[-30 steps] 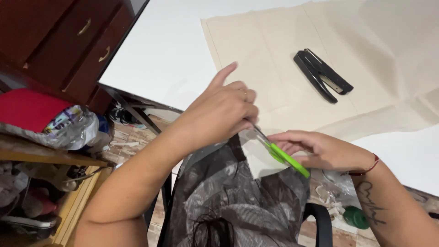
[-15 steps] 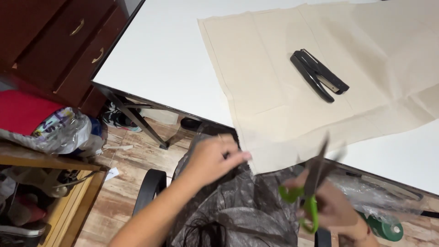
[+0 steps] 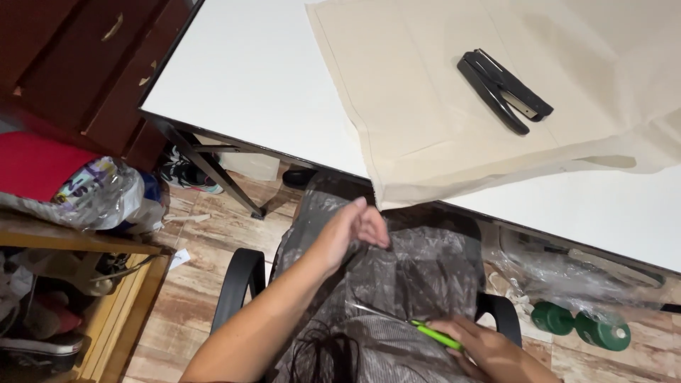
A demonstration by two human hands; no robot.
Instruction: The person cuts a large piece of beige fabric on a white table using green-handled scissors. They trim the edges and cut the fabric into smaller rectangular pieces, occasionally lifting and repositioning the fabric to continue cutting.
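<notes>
The white table fills the upper frame from 11 to 3 o'clock, its far edge cut off. On it lies a beige cloth, running out of frame at 1 o'clock and drooping over the table's near edge. A black stapler rests on the cloth at about 1 o'clock.

At 6 o'clock a dark plastic bag is draped over a black chair, hiding its seat. The left hand, near the centre, has its fingers curled together against the bag's upper part; whether they pinch the film is hard to tell.

At 5 o'clock the right hand, partly cut off by the lower edge, closes around the green handles of the scissors, whose thin blades point toward 9 o'clock over the bag and look blurred.

Green dumbbells lie on the floor at 4 o'clock beside crumpled clear plastic. At 9 o'clock, a cluttered wooden shelf is cut off by the left edge.
</notes>
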